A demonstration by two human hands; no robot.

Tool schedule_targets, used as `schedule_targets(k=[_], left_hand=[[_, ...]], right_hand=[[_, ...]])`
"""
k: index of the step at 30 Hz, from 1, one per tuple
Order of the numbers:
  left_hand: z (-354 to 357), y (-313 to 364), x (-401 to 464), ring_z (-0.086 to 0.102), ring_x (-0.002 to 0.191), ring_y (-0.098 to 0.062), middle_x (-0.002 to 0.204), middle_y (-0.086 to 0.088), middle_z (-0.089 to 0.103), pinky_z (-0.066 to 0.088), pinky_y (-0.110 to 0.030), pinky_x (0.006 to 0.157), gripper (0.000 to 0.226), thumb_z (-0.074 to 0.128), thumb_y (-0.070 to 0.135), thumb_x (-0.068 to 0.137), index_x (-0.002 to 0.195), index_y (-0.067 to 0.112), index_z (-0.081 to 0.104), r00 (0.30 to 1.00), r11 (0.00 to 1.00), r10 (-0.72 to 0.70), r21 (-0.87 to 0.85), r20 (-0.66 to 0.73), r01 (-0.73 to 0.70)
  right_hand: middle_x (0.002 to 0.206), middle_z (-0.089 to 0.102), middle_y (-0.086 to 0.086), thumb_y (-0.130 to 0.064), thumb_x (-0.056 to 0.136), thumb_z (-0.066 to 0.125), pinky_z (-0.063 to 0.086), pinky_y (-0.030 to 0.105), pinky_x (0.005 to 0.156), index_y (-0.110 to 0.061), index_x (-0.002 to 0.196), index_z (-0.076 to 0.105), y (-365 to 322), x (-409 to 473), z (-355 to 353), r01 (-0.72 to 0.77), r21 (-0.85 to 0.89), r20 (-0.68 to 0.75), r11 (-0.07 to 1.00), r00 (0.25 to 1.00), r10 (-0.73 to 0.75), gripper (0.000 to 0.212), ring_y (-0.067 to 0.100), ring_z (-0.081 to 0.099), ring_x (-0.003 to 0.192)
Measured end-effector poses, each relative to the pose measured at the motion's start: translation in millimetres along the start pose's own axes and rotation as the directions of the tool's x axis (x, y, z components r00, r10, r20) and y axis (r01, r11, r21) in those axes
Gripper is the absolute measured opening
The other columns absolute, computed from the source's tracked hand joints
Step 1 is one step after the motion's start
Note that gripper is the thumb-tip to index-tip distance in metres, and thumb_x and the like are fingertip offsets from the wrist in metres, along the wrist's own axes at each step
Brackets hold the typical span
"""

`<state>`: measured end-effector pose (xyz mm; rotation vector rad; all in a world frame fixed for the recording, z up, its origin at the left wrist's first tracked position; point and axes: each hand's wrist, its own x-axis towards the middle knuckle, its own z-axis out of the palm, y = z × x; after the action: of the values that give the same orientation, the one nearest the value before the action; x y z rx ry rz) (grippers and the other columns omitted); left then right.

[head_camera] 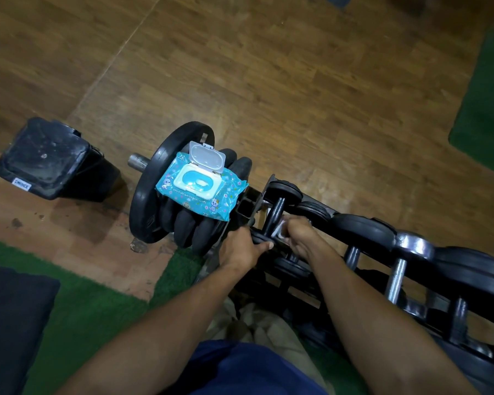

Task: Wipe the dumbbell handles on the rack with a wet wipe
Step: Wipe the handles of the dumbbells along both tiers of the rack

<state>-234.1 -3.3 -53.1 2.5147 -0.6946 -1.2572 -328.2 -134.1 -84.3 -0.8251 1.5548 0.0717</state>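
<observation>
A small black dumbbell (277,208) lies at the left end of the dumbbell rack (247,208). My left hand (240,248) grips the near head of this dumbbell. My right hand (298,238) presses a white wet wipe (280,229) around the dark handle just beside it. More dumbbells (397,276) with steel handles line the rack toward the lower right. A blue pack of wet wipes (200,185) with its white lid flipped open rests on stacked weight plates (150,201) to the left.
A black bin (52,158) stands on the wooden floor at the left. Green turf (86,312) lies at the lower left and far right. A dark mat (9,317) covers the bottom left corner. My legs are under the arms.
</observation>
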Motion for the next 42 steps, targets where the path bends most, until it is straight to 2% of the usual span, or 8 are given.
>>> schedule_targets(k=[6, 11, 15, 18, 21, 27, 32, 42], left_hand=[[-1, 2, 1, 0.070, 0.105, -0.033, 0.110, -0.009, 0.075, 0.057, -0.036, 0.081, 0.059, 0.081, 0.064, 0.075, 0.114, 0.020, 0.072, 1.000, 1.000, 0.006, -0.006, 0.005, -0.006], [0, 0, 1, 0.071, 0.104, -0.032, 0.108, -0.008, 0.076, 0.058, -0.037, 0.080, 0.057, 0.082, 0.061, 0.076, 0.114, 0.020, 0.072, 1.000, 1.000, 0.016, 0.006, -0.002, -0.016], [-1, 1, 1, 0.071, 0.103, -0.031, 0.107, -0.008, 0.076, 0.056, -0.034, 0.079, 0.053, 0.082, 0.059, 0.077, 0.113, 0.021, 0.073, 1.000, 1.000, 0.018, 0.014, -0.011, -0.017], [1, 1, 1, 0.071, 0.103, -0.031, 0.107, -0.008, 0.076, 0.057, -0.035, 0.079, 0.053, 0.082, 0.060, 0.077, 0.114, 0.022, 0.073, 1.000, 1.000, 0.015, 0.020, -0.017, -0.015], [3, -1, 2, 0.070, 0.105, -0.033, 0.110, -0.009, 0.075, 0.057, -0.037, 0.082, 0.058, 0.081, 0.062, 0.075, 0.115, 0.022, 0.072, 0.999, 0.999, 0.027, 0.023, -0.028, -0.027], [4, -2, 4, 0.070, 0.104, -0.034, 0.110, -0.009, 0.075, 0.058, -0.039, 0.082, 0.062, 0.080, 0.067, 0.074, 0.117, 0.022, 0.070, 0.999, 0.998, 0.036, 0.051, -0.024, -0.035], [7, -4, 4, 0.069, 0.108, -0.035, 0.113, -0.012, 0.074, 0.056, -0.037, 0.083, 0.064, 0.080, 0.065, 0.075, 0.122, 0.023, 0.069, 0.998, 0.998, 0.043, 0.051, -0.038, -0.041], [7, -5, 5, 0.070, 0.104, -0.034, 0.109, -0.009, 0.075, 0.059, -0.040, 0.082, 0.064, 0.079, 0.069, 0.074, 0.118, 0.023, 0.069, 0.999, 0.999, 0.030, 0.043, -0.025, -0.029]], right_hand=[[0.095, 0.070, 0.017, 0.017, 0.087, 0.042, 0.053, 0.029, 0.070, 0.004, 0.102, 0.068, 5, -2, 0, 0.063, 0.297, -0.072, 0.953, 0.996, -0.044, 0.033, 0.026, 0.066, 0.084], [0.087, 0.066, 0.018, 0.013, 0.087, 0.044, 0.053, 0.035, 0.076, 0.001, 0.086, 0.065, 16, -1, 13, -0.055, 0.103, -0.061, 0.993, 0.996, 0.061, 0.024, 0.028, 0.063, 0.082], [0.065, 0.057, 0.012, 0.012, 0.085, 0.044, 0.041, 0.027, 0.052, -0.009, 0.068, 0.055, 7, 6, 14, -0.068, -0.141, -0.068, 0.988, 0.996, 0.059, 0.029, 0.022, 0.051, 0.059], [0.080, 0.065, 0.015, 0.011, 0.082, 0.045, 0.042, 0.028, 0.050, -0.009, 0.093, 0.064, 7, 15, 15, -0.062, -0.231, -0.074, 0.971, 0.996, 0.046, 0.030, 0.025, 0.055, 0.063], [0.090, 0.069, 0.013, 0.004, 0.087, 0.037, 0.054, 0.031, 0.063, -0.008, 0.118, 0.064, 8, 16, 13, -0.080, -0.032, -0.017, 0.996, 0.997, 0.080, 0.043, 0.025, 0.064, 0.076], [0.091, 0.055, 0.011, 0.004, 0.089, 0.041, 0.048, 0.044, 0.104, -0.006, 0.108, 0.054, 0, 19, 5, -0.092, 0.530, 0.031, 0.843, 0.995, 0.090, 0.025, 0.028, 0.055, 0.087], [0.126, 0.062, 0.009, -0.002, 0.096, 0.044, 0.030, 0.041, 0.115, -0.015, 0.125, 0.058, 11, 13, 8, -0.077, 0.558, 0.089, 0.827, 0.996, 0.033, 0.035, 0.021, 0.056, 0.121], [0.114, 0.072, 0.005, 0.003, 0.093, 0.043, 0.046, 0.040, 0.097, -0.024, 0.128, 0.063, 26, 9, 3, 0.045, 0.547, 0.088, 0.836, 0.990, -0.111, 0.048, 0.019, 0.064, 0.105]])
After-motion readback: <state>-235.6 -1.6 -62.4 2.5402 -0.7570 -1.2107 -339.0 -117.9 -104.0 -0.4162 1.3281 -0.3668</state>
